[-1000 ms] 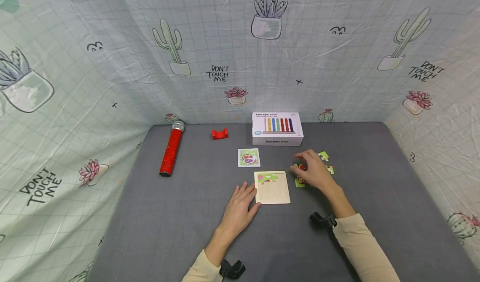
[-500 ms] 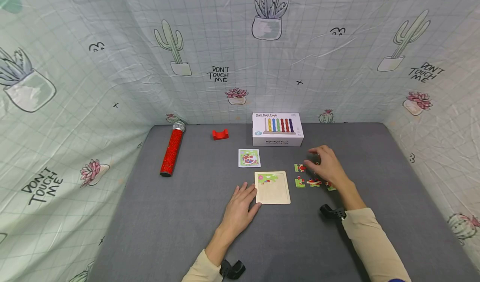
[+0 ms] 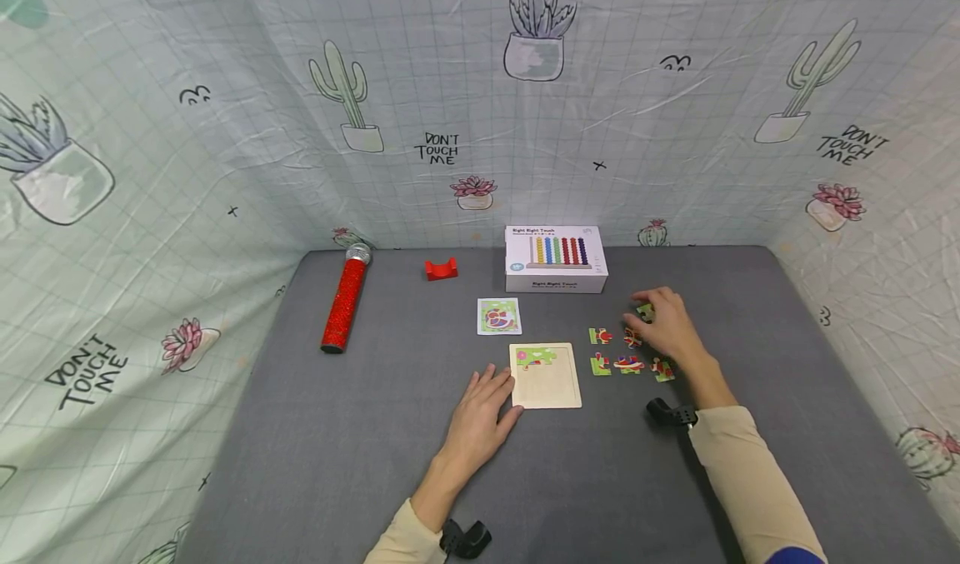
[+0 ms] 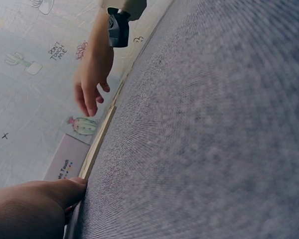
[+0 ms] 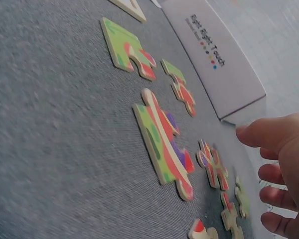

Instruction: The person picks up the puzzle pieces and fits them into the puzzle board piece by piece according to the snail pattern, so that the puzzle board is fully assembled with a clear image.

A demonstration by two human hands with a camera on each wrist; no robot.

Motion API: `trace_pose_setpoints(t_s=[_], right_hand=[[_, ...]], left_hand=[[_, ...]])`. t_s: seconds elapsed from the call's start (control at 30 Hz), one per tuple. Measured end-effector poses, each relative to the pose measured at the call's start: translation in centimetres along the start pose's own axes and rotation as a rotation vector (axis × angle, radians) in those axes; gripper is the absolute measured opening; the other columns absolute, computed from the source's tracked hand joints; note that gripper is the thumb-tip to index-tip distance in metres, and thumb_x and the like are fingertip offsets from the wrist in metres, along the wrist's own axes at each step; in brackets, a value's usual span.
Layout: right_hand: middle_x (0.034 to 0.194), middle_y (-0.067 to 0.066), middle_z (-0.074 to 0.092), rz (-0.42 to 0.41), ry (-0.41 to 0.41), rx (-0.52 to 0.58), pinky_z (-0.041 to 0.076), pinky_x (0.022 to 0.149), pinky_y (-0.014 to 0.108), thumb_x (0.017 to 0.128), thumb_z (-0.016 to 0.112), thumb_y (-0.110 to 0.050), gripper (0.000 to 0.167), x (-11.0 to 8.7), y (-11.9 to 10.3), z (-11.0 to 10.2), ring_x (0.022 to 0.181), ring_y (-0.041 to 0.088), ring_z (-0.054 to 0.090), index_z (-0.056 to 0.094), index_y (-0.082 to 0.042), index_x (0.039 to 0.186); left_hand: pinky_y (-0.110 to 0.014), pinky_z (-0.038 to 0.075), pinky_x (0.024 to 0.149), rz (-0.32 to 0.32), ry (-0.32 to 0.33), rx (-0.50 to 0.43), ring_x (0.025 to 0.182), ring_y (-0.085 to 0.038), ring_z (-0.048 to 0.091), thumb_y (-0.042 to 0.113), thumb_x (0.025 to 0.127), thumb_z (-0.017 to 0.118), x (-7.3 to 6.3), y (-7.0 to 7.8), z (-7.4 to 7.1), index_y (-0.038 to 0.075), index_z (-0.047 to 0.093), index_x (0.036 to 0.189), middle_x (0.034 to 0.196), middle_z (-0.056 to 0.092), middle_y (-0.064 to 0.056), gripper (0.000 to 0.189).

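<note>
My left hand (image 3: 480, 421) lies on the table, its fingers extended against the left edge of a square wooden puzzle board (image 3: 546, 387). In the left wrist view the thumb (image 4: 65, 191) touches that edge. Fitted green pieces (image 3: 534, 356) fill the board's top left. My right hand (image 3: 667, 327) hovers over the back of a group of loose jigsaw pieces, thumb and fingers apart. Near its fingertips is a green piece (image 3: 645, 311). A red-and-white striped piece (image 5: 162, 144) and a green corner piece (image 5: 120, 45) lie flat in the right wrist view. Nothing shows in the right hand's grasp.
A picture card (image 3: 498, 316) lies behind the board. Behind that stands a white box (image 3: 556, 260) printed with coloured beads. A red glittery microphone (image 3: 345, 301) and a small red holder (image 3: 440, 270) are at the back left. A patterned cloth (image 3: 480, 89) hangs behind the table.
My right hand has moved right and slightly back across the loose pieces, uncovering the ones at the front left. The left hand and the board stay in place.
</note>
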State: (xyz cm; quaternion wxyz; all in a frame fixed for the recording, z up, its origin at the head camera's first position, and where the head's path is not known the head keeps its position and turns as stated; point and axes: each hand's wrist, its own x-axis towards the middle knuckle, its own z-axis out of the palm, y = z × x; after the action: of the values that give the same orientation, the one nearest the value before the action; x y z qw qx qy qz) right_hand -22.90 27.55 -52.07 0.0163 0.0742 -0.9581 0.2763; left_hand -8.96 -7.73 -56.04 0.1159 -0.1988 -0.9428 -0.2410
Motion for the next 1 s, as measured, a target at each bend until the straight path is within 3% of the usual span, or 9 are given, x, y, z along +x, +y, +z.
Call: trace_pose_setpoints(t_s=[0.47, 0.8, 1.0], right_hand=[[0.135, 0.034, 0.046, 0.056, 0.006, -0.008, 0.036, 0.105, 0.066, 0.096, 0.064, -0.024, 0.053, 0.0, 1.6, -0.4, 0.127, 0.05, 0.038, 0.052, 0.009, 0.134], [0.125, 0.035, 0.055, 0.082, -0.031, -0.064, 0.039, 0.103, 0.066, 0.097, 0.062, -0.019, 0.048, 0.4, 1.9, -0.5, 0.121, 0.052, 0.046, 0.054, 0.013, 0.132], [0.119, 0.034, 0.055, 0.105, -0.082, -0.053, 0.044, 0.096, 0.064, 0.099, 0.06, -0.015, 0.046, 0.7, 1.5, -0.8, 0.116, 0.05, 0.048, 0.052, 0.012, 0.135]], left_hand=[[-0.051, 0.037, 0.119, -0.002, 0.0, -0.008, 0.14, -0.03, 0.05, 0.033, 0.093, 0.071, 0.0, 0.0, 0.1, 0.006, 0.065, 0.132, 0.141, 0.062, -0.007, 0.047], [-0.05, 0.037, 0.12, -0.002, -0.001, -0.004, 0.14, -0.029, 0.05, 0.033, 0.094, 0.071, 0.0, -0.1, 0.1, 0.007, 0.065, 0.133, 0.142, 0.062, -0.006, 0.048], [-0.051, 0.037, 0.12, -0.001, 0.001, -0.006, 0.14, -0.029, 0.051, 0.033, 0.093, 0.071, 0.1, -0.1, 0.0, 0.006, 0.065, 0.133, 0.141, 0.062, -0.006, 0.048]])
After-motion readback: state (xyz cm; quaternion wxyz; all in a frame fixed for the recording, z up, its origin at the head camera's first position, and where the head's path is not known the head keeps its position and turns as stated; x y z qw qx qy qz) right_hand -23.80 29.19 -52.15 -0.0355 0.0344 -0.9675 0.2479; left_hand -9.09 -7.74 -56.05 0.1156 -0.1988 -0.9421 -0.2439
